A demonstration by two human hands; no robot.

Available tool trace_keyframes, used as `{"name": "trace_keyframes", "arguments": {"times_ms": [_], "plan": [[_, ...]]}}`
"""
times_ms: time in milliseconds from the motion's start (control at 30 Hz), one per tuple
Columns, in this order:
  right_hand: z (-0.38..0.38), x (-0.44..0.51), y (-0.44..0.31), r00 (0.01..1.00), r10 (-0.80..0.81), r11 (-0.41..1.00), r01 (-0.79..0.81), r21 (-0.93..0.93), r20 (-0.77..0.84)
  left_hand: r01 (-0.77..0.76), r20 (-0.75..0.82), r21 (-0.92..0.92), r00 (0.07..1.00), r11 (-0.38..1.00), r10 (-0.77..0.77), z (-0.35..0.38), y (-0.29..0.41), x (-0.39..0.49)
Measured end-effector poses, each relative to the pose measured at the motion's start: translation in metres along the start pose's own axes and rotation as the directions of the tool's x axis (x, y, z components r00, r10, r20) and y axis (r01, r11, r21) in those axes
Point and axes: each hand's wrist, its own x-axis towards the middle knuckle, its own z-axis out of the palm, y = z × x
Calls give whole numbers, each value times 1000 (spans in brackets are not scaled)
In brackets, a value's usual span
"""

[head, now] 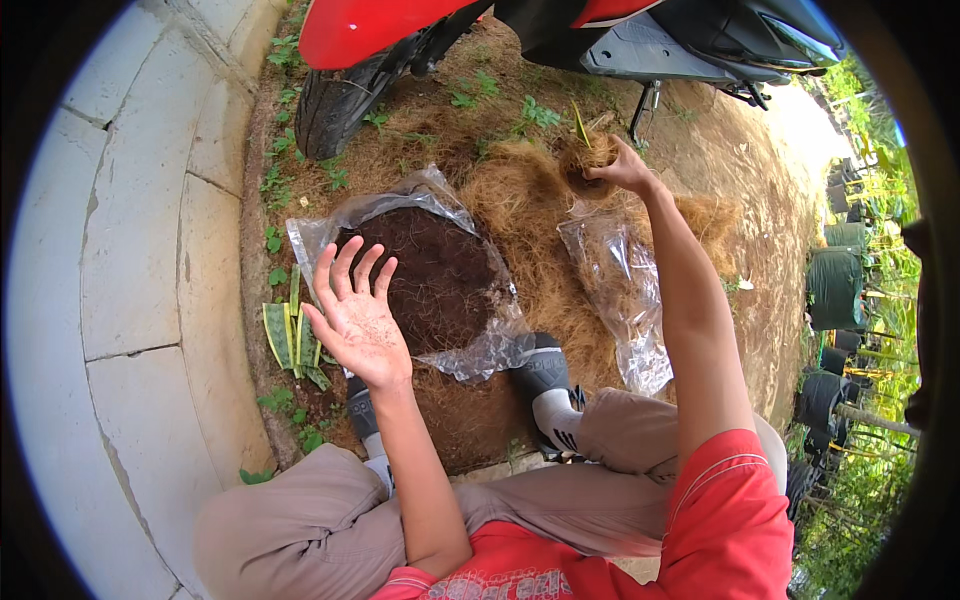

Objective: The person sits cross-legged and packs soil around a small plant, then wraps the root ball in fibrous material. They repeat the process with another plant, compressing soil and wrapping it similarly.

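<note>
My left hand (361, 319) is raised palm up, fingers spread, with bits of soil on the skin and nothing in it. Below it lies a clear plastic sheet or bag (480, 358) bearing a round heap of dark soil (427, 281). At the far right of the soil, my right hand (628, 169) grips a ball of brown fibre (589, 156). A short green and yellow leaf (580, 126) pokes up from this ball. Loose coconut-like fibre (525, 217) spreads over the ground between the soil and my right arm.
A second clear plastic bag (626, 300) with some fibre lies under my right forearm. Cut snake plant leaves (289, 334) rest by the paved edge (217, 300). A red motorcycle (367, 34) stands across the far side, its front tyre (334, 112) near the soil. Dark grow bags (836, 285) line the right.
</note>
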Motion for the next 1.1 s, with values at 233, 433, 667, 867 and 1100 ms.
{"name": "trace_keyframes", "arguments": {"times_ms": [233, 433, 667, 867, 1100], "plan": [[-25, 22, -66, 614, -227, 587, 706, -397, 756, 34, 0, 23, 999, 999, -34, -10, -12, 5], [-23, 24, -75, 428, -218, 481, 829, -285, 877, 54, -17, 8, 998, 999, -54, -8, -31, 5], [37, 28, -30, 517, -135, 544, 752, -373, 845, 52, -37, 41, 998, 998, -50, -6, -38, 7], [40, -2, 3, 586, -187, 519, 740, -427, 788, 44, -39, 66, 998, 997, -41, -9, -33, 7], [35, -4, 23, 488, -359, 543, 803, -247, 796, 17, -32, 165, 999, 986, -12, -1, -22, -2]]}}
